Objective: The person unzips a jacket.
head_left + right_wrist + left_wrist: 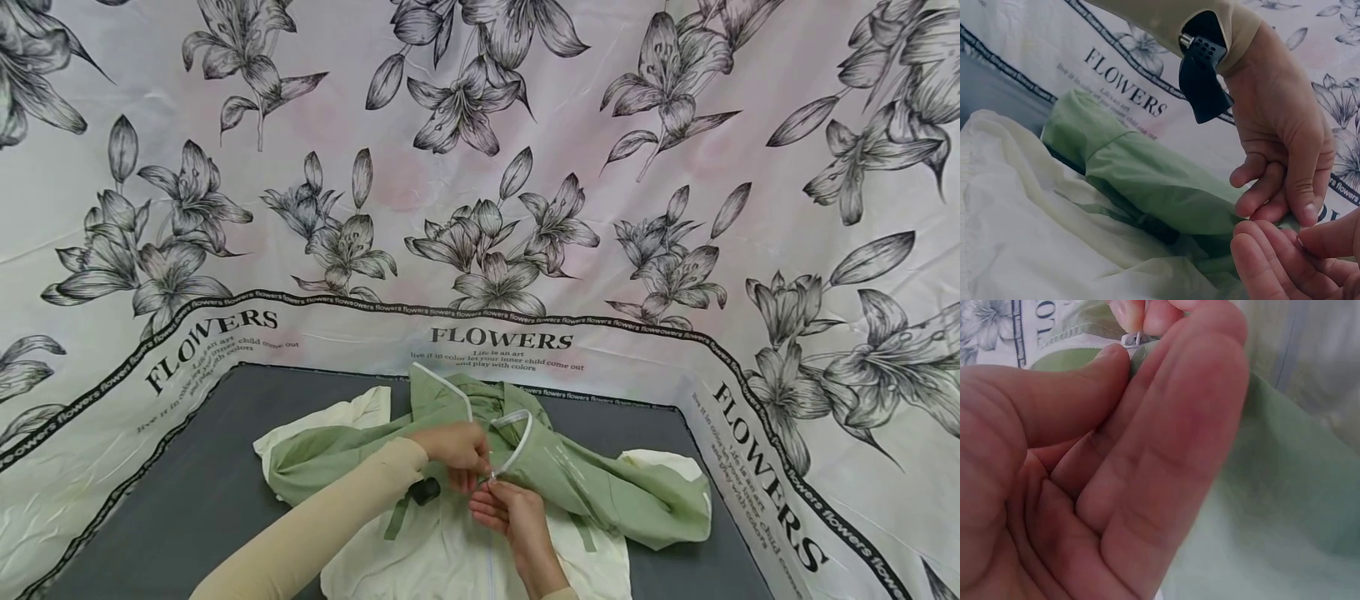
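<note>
A light green and cream jacket (600, 483) lies crumpled on the grey table (187, 500), its white zipper edge (517, 442) curving up in the middle. My left hand (471, 468), in a beige sleeve, pinches the green fabric beside the zipper between thumb and fingers (1166, 425). Just below it my right hand (489, 500) pinches the small metal zipper pull (1130, 339) with its fingertips (1144, 312). In the right wrist view the left hand (1279, 209) curls down onto the green cloth (1160, 181), with the right hand's fingers (1272, 262) right under it.
A white sheet printed with black lilies and the word FLOWERS (501, 337) hangs behind and around the table. A black camera unit (1200, 78) is strapped at the left wrist. Bare grey tabletop shows left of the jacket.
</note>
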Available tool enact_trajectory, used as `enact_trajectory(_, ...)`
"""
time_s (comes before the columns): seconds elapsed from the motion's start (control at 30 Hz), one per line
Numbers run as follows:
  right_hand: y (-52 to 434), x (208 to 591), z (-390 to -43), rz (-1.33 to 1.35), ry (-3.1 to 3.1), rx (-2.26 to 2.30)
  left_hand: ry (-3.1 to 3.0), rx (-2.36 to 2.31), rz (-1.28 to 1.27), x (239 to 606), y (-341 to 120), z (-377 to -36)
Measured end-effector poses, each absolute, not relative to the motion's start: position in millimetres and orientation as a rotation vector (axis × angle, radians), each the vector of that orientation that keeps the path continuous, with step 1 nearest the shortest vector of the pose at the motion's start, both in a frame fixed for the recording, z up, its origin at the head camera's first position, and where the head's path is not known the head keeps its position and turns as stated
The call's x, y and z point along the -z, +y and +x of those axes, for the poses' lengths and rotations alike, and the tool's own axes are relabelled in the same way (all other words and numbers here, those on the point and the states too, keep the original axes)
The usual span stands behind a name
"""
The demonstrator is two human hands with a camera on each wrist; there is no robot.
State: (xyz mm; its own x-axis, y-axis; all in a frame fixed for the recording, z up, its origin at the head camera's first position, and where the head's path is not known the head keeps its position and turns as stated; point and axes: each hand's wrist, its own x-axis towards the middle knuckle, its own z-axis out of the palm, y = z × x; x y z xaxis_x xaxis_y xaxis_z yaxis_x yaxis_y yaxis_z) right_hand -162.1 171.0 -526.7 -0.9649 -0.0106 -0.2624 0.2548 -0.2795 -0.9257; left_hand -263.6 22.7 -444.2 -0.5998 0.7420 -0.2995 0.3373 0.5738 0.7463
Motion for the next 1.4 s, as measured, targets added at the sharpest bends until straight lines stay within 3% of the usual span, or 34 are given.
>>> enact_trajectory(1.4, 164.8, 516.8, -168.1, 0.361, 1.767, 2.439, 2.442, -1.045, 0.682, 451.7, 34.9, -276.2)
